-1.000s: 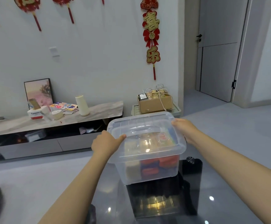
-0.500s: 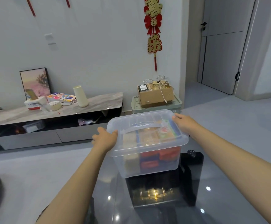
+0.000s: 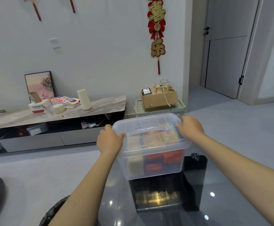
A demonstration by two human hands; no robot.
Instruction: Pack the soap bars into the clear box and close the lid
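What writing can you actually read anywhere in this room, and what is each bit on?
"喜", "福", "乐": gold characters, top to bottom, on the red wall hanging.
"Panasonic", apparently: on the white and red box on the sideboard; blurred, so uncertain.
Red print on a soap packet under the clear lid: too blurred to read.
Label on the black item in the cardboard box: too small.

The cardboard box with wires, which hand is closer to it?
Right. The right hand rests on the lid's right end, just below the cardboard box; the left hand is farther left.

Glossy dark table carries lidded clear box near far edge.
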